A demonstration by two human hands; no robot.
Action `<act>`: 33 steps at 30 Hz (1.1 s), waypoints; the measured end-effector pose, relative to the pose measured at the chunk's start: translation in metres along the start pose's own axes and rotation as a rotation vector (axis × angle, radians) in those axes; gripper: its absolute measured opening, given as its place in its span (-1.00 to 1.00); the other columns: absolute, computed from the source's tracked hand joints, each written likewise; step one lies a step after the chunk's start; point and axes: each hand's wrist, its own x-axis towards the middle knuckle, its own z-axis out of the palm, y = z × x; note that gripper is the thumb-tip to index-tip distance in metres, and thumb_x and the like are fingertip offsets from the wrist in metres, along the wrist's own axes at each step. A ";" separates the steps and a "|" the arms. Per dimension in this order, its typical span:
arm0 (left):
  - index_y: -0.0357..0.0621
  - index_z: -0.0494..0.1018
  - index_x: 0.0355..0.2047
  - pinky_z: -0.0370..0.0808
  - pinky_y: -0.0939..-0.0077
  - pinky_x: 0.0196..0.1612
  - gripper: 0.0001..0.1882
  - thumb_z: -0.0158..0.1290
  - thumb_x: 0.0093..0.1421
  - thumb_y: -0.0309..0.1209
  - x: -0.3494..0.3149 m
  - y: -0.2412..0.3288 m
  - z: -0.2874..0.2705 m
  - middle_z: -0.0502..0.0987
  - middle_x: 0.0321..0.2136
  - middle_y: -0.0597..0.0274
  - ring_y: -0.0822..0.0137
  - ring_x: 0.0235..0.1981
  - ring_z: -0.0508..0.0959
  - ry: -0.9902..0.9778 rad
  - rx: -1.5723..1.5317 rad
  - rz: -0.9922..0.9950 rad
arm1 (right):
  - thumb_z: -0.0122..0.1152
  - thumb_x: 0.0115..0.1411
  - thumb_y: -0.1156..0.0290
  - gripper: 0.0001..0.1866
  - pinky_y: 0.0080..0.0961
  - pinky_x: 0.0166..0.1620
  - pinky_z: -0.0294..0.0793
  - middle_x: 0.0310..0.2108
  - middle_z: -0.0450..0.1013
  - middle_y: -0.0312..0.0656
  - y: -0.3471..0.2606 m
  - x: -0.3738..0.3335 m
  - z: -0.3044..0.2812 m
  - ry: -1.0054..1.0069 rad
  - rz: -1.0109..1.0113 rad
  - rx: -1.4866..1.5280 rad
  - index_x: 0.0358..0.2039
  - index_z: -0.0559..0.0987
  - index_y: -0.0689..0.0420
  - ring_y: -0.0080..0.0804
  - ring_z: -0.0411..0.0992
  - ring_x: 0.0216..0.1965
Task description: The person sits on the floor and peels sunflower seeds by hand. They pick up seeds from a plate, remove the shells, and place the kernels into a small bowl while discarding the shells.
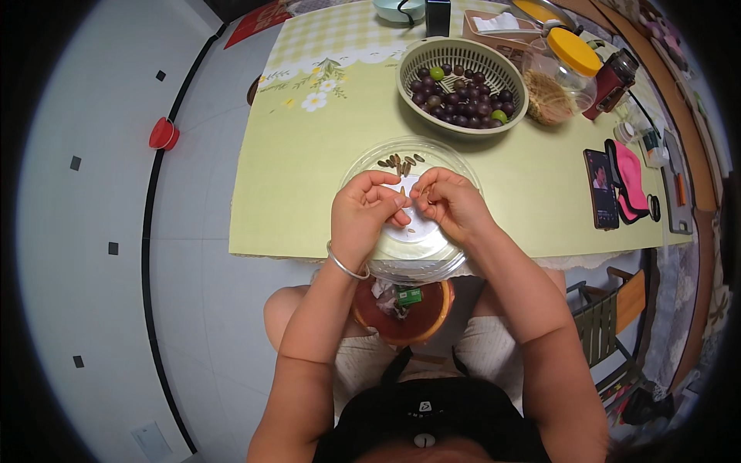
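Note:
Over a round clear plastic tray [361, 157], my two hands meet with their fingertips close together. My left hand [361, 216], a silvery bangle at its wrist, is closed in a pinch near a small tan, pointed piece that looks like a seed [402, 190]. Thumb and fingers of my right hand [455, 202] are also pinched; a brownish bit shows at them, too small to name. Several long dark seeds [407, 167], like sunflower seeds in their shells, lie at the tray's far side. A pale small piece [411, 231] rests nearer me in the tray.
Beyond the tray stands a basket [407, 99] of dark grapes. Right of it are a yellow-lidded jar [552, 92] and a dark red flask [614, 83]. A lit phone [600, 189] lies beside a pink and black pouch [631, 177]. Between my knees is a red bin [409, 328].

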 end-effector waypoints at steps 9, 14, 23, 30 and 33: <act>-0.37 0.34 -0.18 0.52 0.63 -0.50 -0.75 0.09 0.13 -0.65 0.001 -0.006 -0.001 0.57 -0.48 0.07 0.40 -0.57 0.56 -0.043 0.040 -0.066 | 0.12 0.19 0.50 -0.93 -0.78 -0.53 0.26 -0.51 0.44 -0.27 0.006 -0.005 0.010 -0.070 0.030 -0.060 -0.34 0.51 0.22 -0.65 0.34 -0.54; -0.36 0.34 -0.19 0.51 0.63 -0.51 -0.75 0.09 0.13 -0.65 0.002 -0.005 -0.002 0.56 -0.49 0.07 0.39 -0.58 0.56 -0.042 -0.003 -0.043 | 0.16 0.19 0.50 -0.92 -0.80 -0.52 0.26 -0.50 0.44 -0.30 0.005 -0.005 0.013 -0.065 0.045 -0.004 -0.31 0.50 0.21 -0.68 0.35 -0.53; -0.32 0.36 -0.22 0.50 0.64 -0.52 -0.76 0.11 0.09 -0.65 0.003 -0.002 -0.009 0.57 -0.51 0.06 0.41 -0.61 0.54 -0.085 -0.014 -0.113 | 0.22 0.13 0.52 -0.94 -0.80 -0.54 0.20 -0.54 0.47 -0.30 0.001 -0.008 0.013 -0.063 0.016 -0.217 -0.39 0.56 0.24 -0.72 0.28 -0.59; -0.29 0.37 -0.24 0.50 0.64 -0.53 -0.77 0.12 0.08 -0.65 0.006 -0.001 -0.014 0.58 -0.49 0.02 0.40 -0.62 0.55 -0.152 -0.043 -0.172 | 0.22 0.10 0.56 -0.94 -0.79 -0.56 0.16 -0.53 0.48 -0.24 -0.002 -0.009 0.014 -0.075 0.048 -0.209 -0.41 0.53 0.27 -0.70 0.28 -0.60; -0.28 0.38 -0.25 0.51 0.63 -0.53 -0.78 0.13 0.09 -0.64 0.009 -0.007 -0.020 0.58 -0.49 0.01 0.39 -0.62 0.55 -0.202 -0.147 -0.210 | 0.21 0.09 0.58 -0.94 -0.79 -0.57 0.14 -0.53 0.49 -0.20 -0.001 -0.009 0.014 -0.078 0.070 -0.141 -0.42 0.52 0.28 -0.69 0.28 -0.60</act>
